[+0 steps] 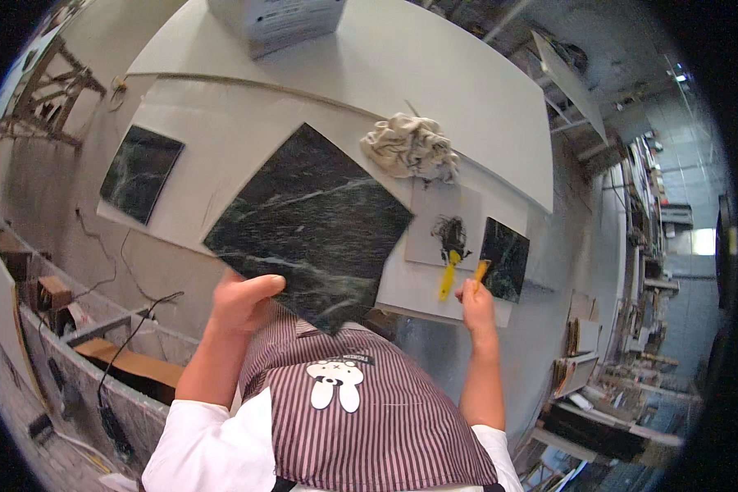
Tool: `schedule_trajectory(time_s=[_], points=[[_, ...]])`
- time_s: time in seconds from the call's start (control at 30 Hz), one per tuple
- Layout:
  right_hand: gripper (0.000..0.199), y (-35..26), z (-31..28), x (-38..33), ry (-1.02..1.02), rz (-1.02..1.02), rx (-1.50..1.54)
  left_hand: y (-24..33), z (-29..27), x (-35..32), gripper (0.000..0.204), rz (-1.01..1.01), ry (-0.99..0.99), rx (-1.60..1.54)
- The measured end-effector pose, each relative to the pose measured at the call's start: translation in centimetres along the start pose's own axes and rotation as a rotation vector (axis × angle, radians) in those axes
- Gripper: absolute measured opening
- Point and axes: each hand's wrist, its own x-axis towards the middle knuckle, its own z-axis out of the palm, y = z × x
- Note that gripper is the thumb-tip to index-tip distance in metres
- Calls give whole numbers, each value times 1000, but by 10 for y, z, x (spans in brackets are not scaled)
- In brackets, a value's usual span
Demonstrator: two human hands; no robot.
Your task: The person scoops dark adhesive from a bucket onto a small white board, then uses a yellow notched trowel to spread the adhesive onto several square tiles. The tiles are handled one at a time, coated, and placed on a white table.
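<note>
My left hand (244,302) grips the lower left edge of a dark green-black marble tile (312,217) with pale veins, its thumb on the face. The tile is lifted and tilted before my apron. At the right, my right hand (476,302) is closed on a small tool with a yellow-orange handle (481,271); its working end is unclear. Just left of that hand, a yellow putty knife (448,279) lies with its blade end by a smear of black paste (451,235) on a grey board (422,215). Beside the right hand lies a smaller dark marble tile (505,258).
Another dark tile (142,174) lies at the left of the pale worktable (197,119). A crumpled cloth (410,146) sits behind the grey board, and a box (279,25) stands at the far edge. A trough-like frame with cables (131,328) is at lower left; racks (615,394) stand right.
</note>
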Motion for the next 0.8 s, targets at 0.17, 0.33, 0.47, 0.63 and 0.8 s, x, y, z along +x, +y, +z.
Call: schedule_trajectory(time_s=[0.17,0.33,0.47,0.63,0.8], points=[[26,9,31,-13,145,-22,-314,5,-14,12,43,288,59,167],[46,2,55,-18,251,30,-264,12,3,12,33,262,183,7],[46,-18,39,-6,185,69,-270,21,2,14,33,150,118,-38],[43,-18,10,19,121,-34,-274,22,10,11,42,117,187,-31],[37,-48,-10,46,77,4,-286,20,9,12,39,111,73,-79]])
